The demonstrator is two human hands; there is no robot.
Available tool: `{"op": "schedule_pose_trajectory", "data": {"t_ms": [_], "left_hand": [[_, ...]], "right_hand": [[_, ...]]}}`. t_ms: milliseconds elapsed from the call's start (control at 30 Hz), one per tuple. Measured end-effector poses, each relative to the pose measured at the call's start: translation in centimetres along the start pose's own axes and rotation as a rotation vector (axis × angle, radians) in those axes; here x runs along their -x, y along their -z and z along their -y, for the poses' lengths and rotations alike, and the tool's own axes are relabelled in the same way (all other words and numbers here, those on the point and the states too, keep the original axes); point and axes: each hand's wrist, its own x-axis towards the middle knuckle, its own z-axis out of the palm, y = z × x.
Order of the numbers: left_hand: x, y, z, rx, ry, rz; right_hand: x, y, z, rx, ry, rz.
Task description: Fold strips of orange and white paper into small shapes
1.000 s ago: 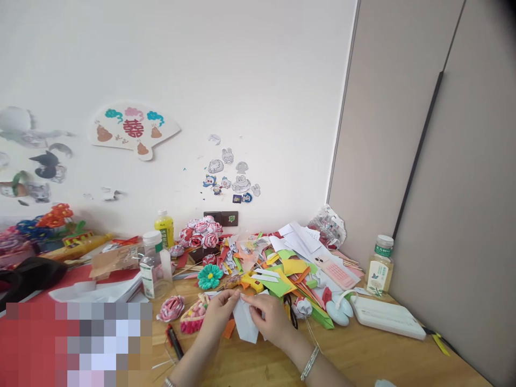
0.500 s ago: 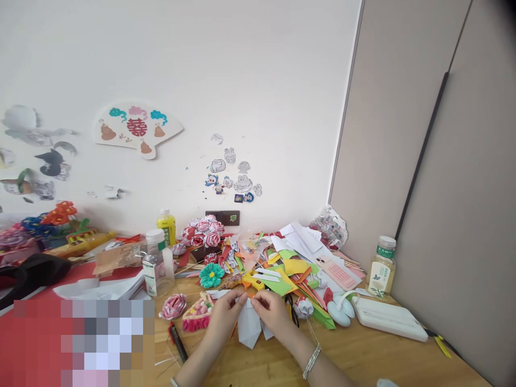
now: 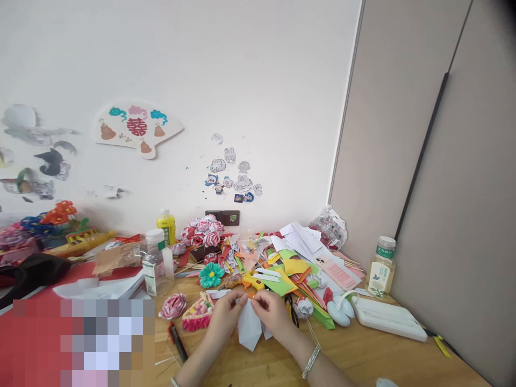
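Both my hands meet low in the middle of the wooden table (image 3: 363, 360). My left hand (image 3: 224, 318) and my right hand (image 3: 272, 314) pinch the top edge of a folded white paper piece (image 3: 249, 332), whose pointed lower end hangs toward the table. The fingertips of the two hands nearly touch above the paper. A silver bracelet (image 3: 310, 362) sits on my right wrist. Just beyond the hands lies a heap of coloured paper scraps (image 3: 282, 266).
Paper roses (image 3: 202, 232), a teal paper flower (image 3: 211, 275), a clear bottle (image 3: 155, 263), a yellow bottle (image 3: 166, 226) and a black pen (image 3: 177, 342) lie left of the hands. At right stand a white flat device (image 3: 389, 318) and a small jar (image 3: 380, 267) beside the wall panel.
The view shifted slightly. My hands drew closer together on the white paper, fingers now pinching its top edge; the paper sits a little more upright.
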Motion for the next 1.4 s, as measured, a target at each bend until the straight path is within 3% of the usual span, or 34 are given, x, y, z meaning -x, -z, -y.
{"op": "schedule_pose_trajectory", "data": {"t_ms": [500, 767, 967, 1167, 1400], "left_hand": [[0.0, 0.2, 0.0, -0.086, -0.01, -0.055], [0.0, 0.3, -0.4, -0.067, -0.013, 0.01], [-0.3, 0.0, 0.9, 0.012, 0.023, 0.031], [-0.1, 0.1, 0.5, -0.037, 0.025, 0.057], [0.3, 0.6, -1.2, -0.247, -0.005, 0.145]], "right_hand": [[0.0, 0.1, 0.2, 0.02, -0.007, 0.028], [0.0, 0.0, -0.6, 0.127, 0.001, -0.002], [0.0, 0.1, -1.1, 0.14, -0.024, -0.038], [-0.1, 0.4, -0.9, 0.232, 0.027, -0.065], [-0.2, 0.8, 0.5, 0.367, 0.198, -0.077]]}}
